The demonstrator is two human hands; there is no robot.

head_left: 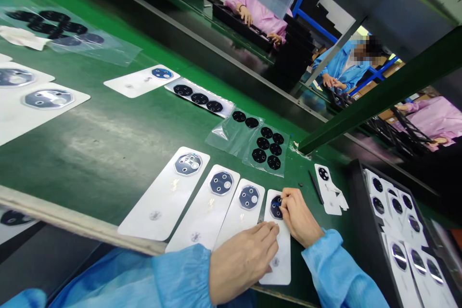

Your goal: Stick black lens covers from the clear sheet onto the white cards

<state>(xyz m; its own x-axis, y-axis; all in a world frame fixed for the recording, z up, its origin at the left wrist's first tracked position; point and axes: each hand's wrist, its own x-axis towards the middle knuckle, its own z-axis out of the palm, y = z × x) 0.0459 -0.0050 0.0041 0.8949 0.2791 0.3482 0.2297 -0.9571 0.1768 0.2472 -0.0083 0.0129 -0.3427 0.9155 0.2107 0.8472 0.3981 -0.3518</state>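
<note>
A white phone-back-shaped panel (283, 250) with a dark octagonal camera sticker (276, 207) lies in front of me. My left hand (247, 261) rests across its left edge, fingers bent and pressed on it. At the sticker's right edge, my right hand (299, 214) pinches with thumb and forefinger; the fingertips partly cover the sticker. To the left lies a row of three similar white panels: the nearest (242, 216), the middle (207, 209) and the farthest (166, 202). Each bears an octagonal camera piece with shiny rings.
Clear bags of black discs (267, 148) lie behind the row, beside a strip (199, 97) of three discs. At right are a black pen-like tool (315, 186), another panel (327, 190) and a black tray (364, 231) of panels. Co-workers (258, 12) sit beyond a green post (378, 91).
</note>
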